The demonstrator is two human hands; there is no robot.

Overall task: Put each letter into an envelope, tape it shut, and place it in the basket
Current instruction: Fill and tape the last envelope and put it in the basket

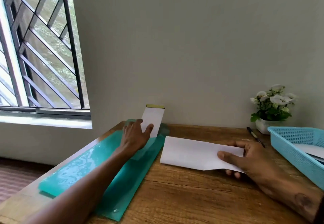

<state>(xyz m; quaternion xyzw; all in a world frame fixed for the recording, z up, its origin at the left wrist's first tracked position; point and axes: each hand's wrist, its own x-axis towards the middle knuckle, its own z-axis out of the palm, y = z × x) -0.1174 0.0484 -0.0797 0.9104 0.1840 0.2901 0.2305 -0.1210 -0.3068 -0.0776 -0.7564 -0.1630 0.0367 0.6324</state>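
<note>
While my right hand (249, 159) pinches the near end of a folded white letter (194, 152), thumb on top and fingers curled beneath, the sheet lies nearly flat over the wooden table (184, 197), its far end reaching toward my left hand. It is plain white, creased, with a lower layer showing at a slanted edge just under my thumb. My left hand (136, 136) is stretched forward, thumb and fingers closing on the lower part of a white envelope (154, 117) that stands tilted up against the wall; a yellowish strip shows along its top edge. Beneath that hand and forearm lies a translucent green plastic folder (84, 171), and the bottom of the envelope seems to sit inside it, though I cannot tell how deep through the tinted plastic. Just to the right of my right hand sits a light blue basket (289, 150), cut off by the frame, with white paper lying in it; how many pieces I cannot make out. Beyond my right hand a black pen (254, 135) lies on the table, partly hidden behind my fingers, near a small white pot of white flowers (273, 108).
</note>
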